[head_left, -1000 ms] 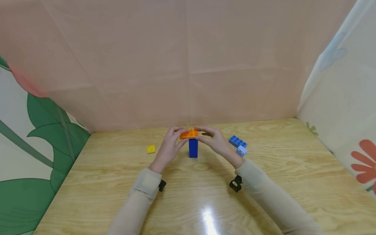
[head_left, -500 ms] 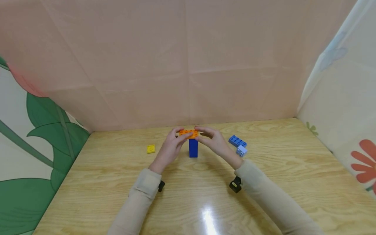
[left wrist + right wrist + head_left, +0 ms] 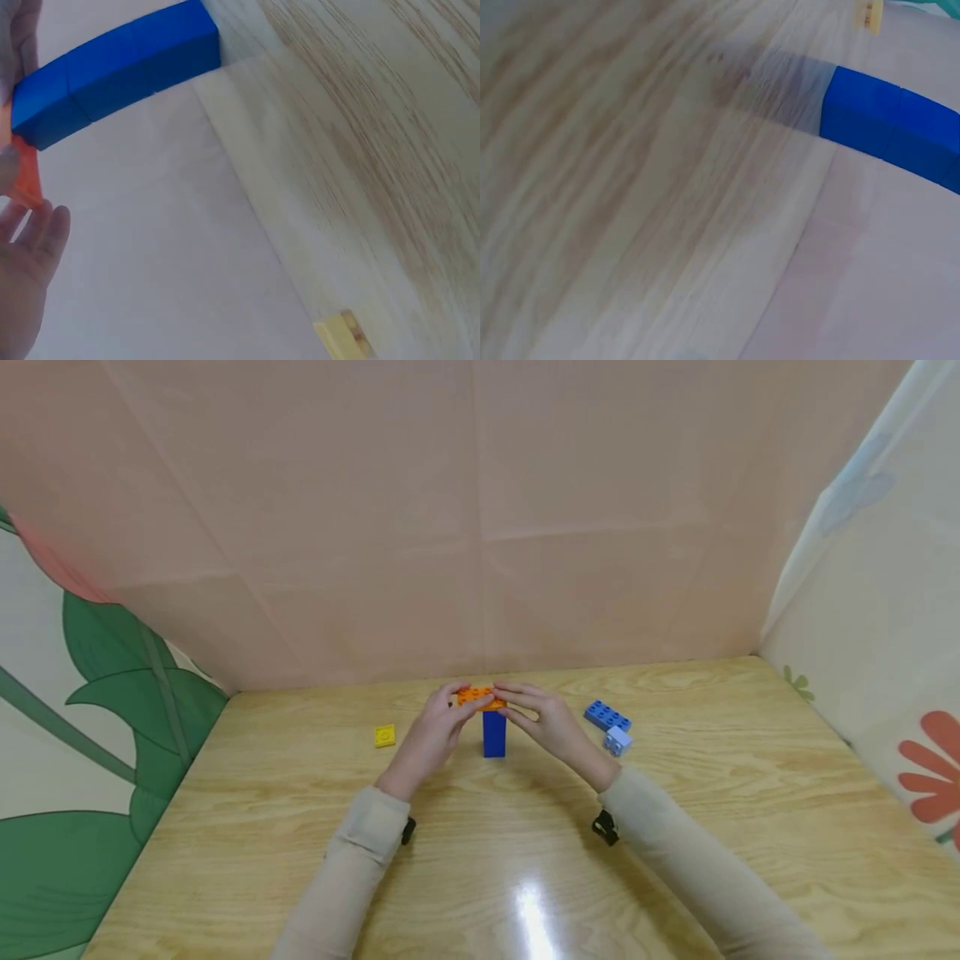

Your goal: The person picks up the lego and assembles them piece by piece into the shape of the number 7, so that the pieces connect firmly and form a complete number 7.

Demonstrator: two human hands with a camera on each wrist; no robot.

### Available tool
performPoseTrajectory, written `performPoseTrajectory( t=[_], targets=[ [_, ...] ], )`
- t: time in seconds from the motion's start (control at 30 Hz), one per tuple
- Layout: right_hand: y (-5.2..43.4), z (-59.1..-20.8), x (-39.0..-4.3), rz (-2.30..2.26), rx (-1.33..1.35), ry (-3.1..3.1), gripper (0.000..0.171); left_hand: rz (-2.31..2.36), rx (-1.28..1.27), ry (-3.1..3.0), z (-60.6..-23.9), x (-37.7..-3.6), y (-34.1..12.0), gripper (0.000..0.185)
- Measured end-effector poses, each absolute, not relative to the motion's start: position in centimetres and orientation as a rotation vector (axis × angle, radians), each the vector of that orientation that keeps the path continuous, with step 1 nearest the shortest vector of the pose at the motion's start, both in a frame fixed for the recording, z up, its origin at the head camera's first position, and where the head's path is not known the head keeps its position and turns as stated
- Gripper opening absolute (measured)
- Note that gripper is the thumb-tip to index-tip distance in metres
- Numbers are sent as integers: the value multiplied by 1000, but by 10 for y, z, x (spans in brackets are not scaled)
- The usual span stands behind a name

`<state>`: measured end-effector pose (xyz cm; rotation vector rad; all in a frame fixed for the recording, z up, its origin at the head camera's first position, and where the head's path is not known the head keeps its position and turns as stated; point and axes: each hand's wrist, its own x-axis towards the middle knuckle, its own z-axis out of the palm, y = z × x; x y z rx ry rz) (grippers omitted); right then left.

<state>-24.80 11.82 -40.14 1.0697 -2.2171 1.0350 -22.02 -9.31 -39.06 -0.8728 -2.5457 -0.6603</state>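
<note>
Bench [image 3: 225,860] layout going left to right: small yellow plate [image 3: 385,736] sits alone, then the left hand [image 3: 433,732] and right hand [image 3: 545,723] both pinch the orange plate [image 3: 480,697] with curled fingers, holding it right on top of the upright blue brick tower [image 3: 493,733]. Further right, a blue brick [image 3: 606,716] touches a pale blue cube [image 3: 617,741].

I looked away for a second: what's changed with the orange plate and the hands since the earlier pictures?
Both hands, left hand and right hand, closed in over the orange plate, covering more of it on the blue column. Nothing was released. The yellow tile and blue bricks stayed put.
</note>
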Motion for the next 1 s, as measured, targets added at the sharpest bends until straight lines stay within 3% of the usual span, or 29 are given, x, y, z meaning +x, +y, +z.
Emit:
performPoseTrajectory(
  t=[0.13, 0.43, 0.87, 1.0],
  targets=[
    [121, -401, -248, 885, 1124, -2206, 38, -403, -922, -2506, -391, -219, -96, 56],
    [124, -403, -249, 622, 1222, -2088, 49, -228, -969, -2425, -393, -221, -100, 64],
    [121, -408, -246, 690, 1149, -2126, 50, -254, -965, -2428, -398, -222, -97, 62],
    [118, -400, -243, 895, 1055, -2258, 41, -236, -962, -2435, -398, -221, -96, 64]
  ],
)
